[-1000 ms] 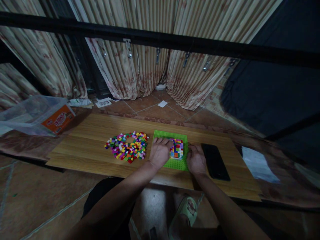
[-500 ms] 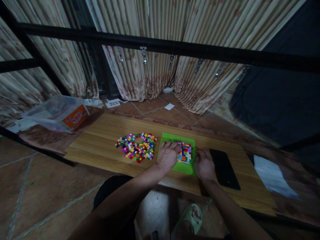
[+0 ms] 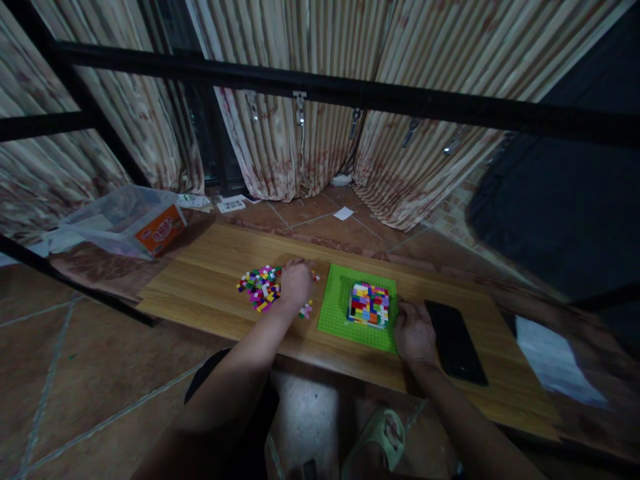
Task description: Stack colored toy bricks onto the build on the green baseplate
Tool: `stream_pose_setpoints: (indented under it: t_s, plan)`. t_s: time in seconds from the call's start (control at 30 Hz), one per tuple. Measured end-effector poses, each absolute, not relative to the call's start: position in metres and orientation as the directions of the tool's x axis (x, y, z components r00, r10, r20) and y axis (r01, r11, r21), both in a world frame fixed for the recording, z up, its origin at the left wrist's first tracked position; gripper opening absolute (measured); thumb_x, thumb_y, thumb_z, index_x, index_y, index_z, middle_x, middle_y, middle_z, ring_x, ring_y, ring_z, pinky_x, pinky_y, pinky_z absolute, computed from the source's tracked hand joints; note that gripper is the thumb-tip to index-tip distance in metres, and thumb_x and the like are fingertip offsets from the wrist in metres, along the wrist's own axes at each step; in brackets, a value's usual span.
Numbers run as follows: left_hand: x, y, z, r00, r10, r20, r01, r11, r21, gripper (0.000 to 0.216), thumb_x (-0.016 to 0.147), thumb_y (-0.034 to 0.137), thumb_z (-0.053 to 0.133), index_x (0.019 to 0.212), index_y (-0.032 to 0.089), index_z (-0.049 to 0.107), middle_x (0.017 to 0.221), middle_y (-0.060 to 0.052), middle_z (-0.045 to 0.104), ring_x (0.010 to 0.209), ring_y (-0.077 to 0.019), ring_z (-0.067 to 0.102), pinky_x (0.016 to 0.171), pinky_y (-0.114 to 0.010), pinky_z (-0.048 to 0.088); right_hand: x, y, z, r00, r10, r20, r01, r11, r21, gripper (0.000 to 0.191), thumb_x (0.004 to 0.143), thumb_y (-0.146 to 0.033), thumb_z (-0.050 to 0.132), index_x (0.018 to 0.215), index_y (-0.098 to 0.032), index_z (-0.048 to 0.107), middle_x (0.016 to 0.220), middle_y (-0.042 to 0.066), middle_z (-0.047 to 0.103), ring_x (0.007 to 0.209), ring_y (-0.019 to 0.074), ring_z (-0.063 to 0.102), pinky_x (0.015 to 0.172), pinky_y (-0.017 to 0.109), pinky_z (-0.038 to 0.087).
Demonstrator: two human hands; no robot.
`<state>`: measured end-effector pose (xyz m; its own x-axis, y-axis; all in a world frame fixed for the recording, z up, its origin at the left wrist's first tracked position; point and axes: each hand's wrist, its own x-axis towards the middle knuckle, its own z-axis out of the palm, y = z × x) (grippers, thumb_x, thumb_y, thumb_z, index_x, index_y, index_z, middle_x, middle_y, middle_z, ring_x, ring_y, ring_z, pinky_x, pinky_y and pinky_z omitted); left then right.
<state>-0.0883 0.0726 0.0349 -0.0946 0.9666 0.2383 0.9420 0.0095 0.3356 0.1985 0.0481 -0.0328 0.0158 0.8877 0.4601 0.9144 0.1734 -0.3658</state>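
Note:
My left hand (image 3: 297,287) is down in a loose pile of small coloured toy bricks (image 3: 263,287), its fingers curled and their tips hidden behind the hand. What they pinch, if anything, cannot be made out. A green studded baseplate (image 3: 335,313) lies right of the pile, carrying a squarish block of many-coloured bricks (image 3: 370,305) with a white lower edge. At the baseplate's right edge, my right hand (image 3: 416,332) rests on the table with bent fingers closed against that edge.
A black phone (image 3: 456,343) lies on the wooden table (image 3: 200,280) just right of my right hand. White paper (image 3: 557,360) is past the table's right end. A clear plastic box (image 3: 125,220) with an orange label stands at the left. A black rail (image 3: 320,87) crosses behind.
My left hand has gone left from the brick block on the baseplate to the loose pile, uncovering the block. My right hand stays at the baseplate's edge. The view has shifted slightly.

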Motion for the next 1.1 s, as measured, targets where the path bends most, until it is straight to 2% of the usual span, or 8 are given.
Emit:
stream_pose_setpoints:
  t_s: [0.17, 0.47, 0.57, 0.77, 0.87, 1.1]
  plan:
    - [-0.095, 0.080, 0.028, -0.051, 0.981, 0.186, 0.951, -0.009, 0.309, 0.034, 0.080, 0.013, 0.051, 0.106, 0.020, 0.073, 0.099, -0.011, 0.072, 0.097, -0.0227, 0.064, 0.093, -0.033, 0.047, 0.198, 0.047, -0.032, 0.010, 0.884, 0.467, 0.912, 0.183, -0.366, 0.029, 0.082, -0.016, 0.037, 0.095, -0.016, 0.063, 0.105, 0.011, 0.061, 0.103, 0.0223, 0.056, 0.098, 0.040, 0.045]
    - [-0.088, 0.078, 0.029, -0.034, 0.982, 0.185, 0.965, -0.016, 0.262, 0.024, 0.081, 0.015, 0.052, 0.088, 0.019, 0.075, 0.092, -0.011, 0.072, 0.093, -0.0227, 0.065, 0.087, -0.033, 0.049, 0.197, 0.048, -0.030, 0.031, 0.893, 0.450, 0.908, 0.163, -0.385, 0.029, 0.080, -0.016, 0.039, 0.095, -0.018, 0.064, 0.101, 0.011, 0.062, 0.098, 0.0229, 0.057, 0.093, 0.038, 0.047]
    - [-0.081, 0.075, 0.034, -0.025, 0.980, 0.200, 0.939, -0.046, 0.341, 0.024, 0.084, 0.020, 0.051, 0.089, 0.021, 0.074, 0.088, -0.008, 0.073, 0.087, -0.0211, 0.066, 0.084, -0.032, 0.049, 0.197, 0.048, -0.029, 0.032, 0.898, 0.438, 0.911, 0.155, -0.383, 0.029, 0.080, -0.015, 0.039, 0.094, -0.017, 0.064, 0.103, 0.012, 0.062, 0.100, 0.0233, 0.057, 0.094, 0.039, 0.046]
    - [-0.055, 0.059, 0.037, 0.115, 0.957, 0.267, 0.763, -0.257, 0.593, 0.023, 0.086, 0.017, 0.051, 0.095, 0.022, 0.071, 0.090, -0.002, 0.075, 0.083, -0.0154, 0.068, 0.079, -0.025, 0.051, 0.196, 0.049, -0.031, 0.036, 0.892, 0.450, 0.909, 0.158, -0.386, 0.030, 0.079, -0.013, 0.039, 0.095, -0.017, 0.064, 0.105, 0.012, 0.063, 0.102, 0.0228, 0.056, 0.094, 0.039, 0.047]
    - [-0.045, 0.054, 0.036, 0.148, 0.945, 0.291, 0.714, -0.305, 0.630, 0.020, 0.085, 0.017, 0.053, 0.094, 0.022, 0.071, 0.092, -0.002, 0.075, 0.085, -0.0153, 0.068, 0.082, -0.026, 0.051, 0.197, 0.049, -0.032, 0.027, 0.887, 0.460, 0.910, 0.169, -0.379, 0.030, 0.079, -0.013, 0.039, 0.095, -0.017, 0.064, 0.104, 0.011, 0.063, 0.104, 0.0228, 0.056, 0.095, 0.041, 0.047]
    - [-0.037, 0.054, 0.035, 0.118, 0.952, 0.282, 0.705, -0.281, 0.651, 0.017, 0.086, 0.017, 0.054, 0.093, 0.021, 0.070, 0.091, -0.002, 0.074, 0.086, -0.0159, 0.067, 0.084, -0.029, 0.050, 0.195, 0.048, -0.028, 0.033, 0.889, 0.456, 0.903, 0.170, -0.396, 0.029, 0.080, -0.014, 0.039, 0.094, -0.017, 0.065, 0.104, 0.012, 0.063, 0.100, 0.0232, 0.057, 0.094, 0.039, 0.047]
